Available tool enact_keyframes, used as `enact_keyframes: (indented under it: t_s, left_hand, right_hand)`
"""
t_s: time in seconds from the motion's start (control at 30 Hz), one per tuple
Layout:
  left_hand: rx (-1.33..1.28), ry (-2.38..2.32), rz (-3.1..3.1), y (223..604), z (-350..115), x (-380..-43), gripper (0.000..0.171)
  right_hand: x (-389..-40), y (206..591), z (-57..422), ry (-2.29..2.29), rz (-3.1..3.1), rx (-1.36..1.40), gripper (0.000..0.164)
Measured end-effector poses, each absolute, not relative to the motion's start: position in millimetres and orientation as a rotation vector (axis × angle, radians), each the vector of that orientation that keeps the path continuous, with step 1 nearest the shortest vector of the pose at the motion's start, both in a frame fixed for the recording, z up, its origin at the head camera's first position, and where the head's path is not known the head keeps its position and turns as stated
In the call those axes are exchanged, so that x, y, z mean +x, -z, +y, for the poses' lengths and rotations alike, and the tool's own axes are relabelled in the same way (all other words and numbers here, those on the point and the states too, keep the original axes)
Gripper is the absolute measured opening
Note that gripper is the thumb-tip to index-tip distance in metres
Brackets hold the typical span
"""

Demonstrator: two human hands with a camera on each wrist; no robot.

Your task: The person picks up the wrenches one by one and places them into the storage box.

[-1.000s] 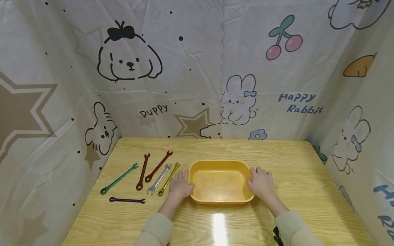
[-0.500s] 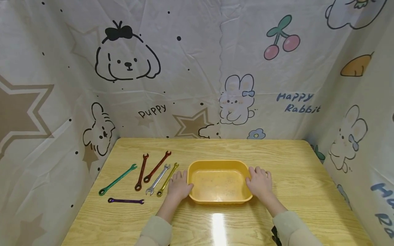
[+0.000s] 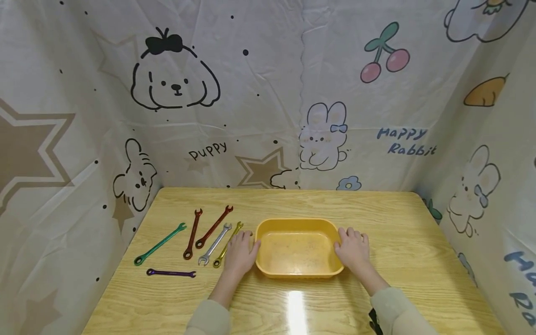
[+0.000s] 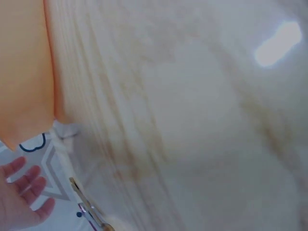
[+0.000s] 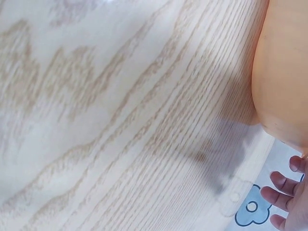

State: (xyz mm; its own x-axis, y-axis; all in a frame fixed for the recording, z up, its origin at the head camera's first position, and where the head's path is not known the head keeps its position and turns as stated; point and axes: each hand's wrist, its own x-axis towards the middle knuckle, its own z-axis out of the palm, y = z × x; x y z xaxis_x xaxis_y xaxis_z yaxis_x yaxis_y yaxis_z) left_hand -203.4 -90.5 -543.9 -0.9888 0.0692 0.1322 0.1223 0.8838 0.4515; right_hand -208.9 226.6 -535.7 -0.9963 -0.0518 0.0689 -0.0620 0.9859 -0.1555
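A yellow plastic basin [image 3: 299, 255] sits on the table in the head view, with nothing in it. My left hand [image 3: 239, 256] lies just off its left end, over part of a yellow wrench [image 3: 217, 263]. In the left wrist view the left hand's fingers [image 4: 33, 190] are spread and apart from the basin [image 4: 26, 72]. At the basin's right end my right hand [image 3: 353, 249] holds the rim, thumb lapping over it. Its other fingers [image 5: 276, 196] stay outside and show loosely spread in the right wrist view.
Left of the basin lie a silver wrench [image 3: 215, 244], two red wrenches [image 3: 214, 227], a green wrench [image 3: 161, 243] and a purple wrench [image 3: 170, 273]. A printed cloth [image 3: 259, 93] encloses the wooden table [image 3: 410, 260] at the back and sides.
My left hand has let go of the basin's left rim and shifted slightly left, over the yellow wrench. The right hand and basin stay in place.
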Motion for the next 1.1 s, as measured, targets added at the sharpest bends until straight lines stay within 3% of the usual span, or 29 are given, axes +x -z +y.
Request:
enact_keyframes:
  t_s: [0.33,1.1]
  left_hand:
    - [-0.12,0.726,-2.782,556.5,-103.8,-206.4,0.035]
    - [-0.008,0.64,-2.753,580.8,-127.7,-217.2,0.048]
  right_hand:
    - [-207.3,536.1,227.0,-0.251,-3.073,0.078,0.032]
    - [-208.5,536.9,227.1,-0.267,-3.067,0.08,0.034]
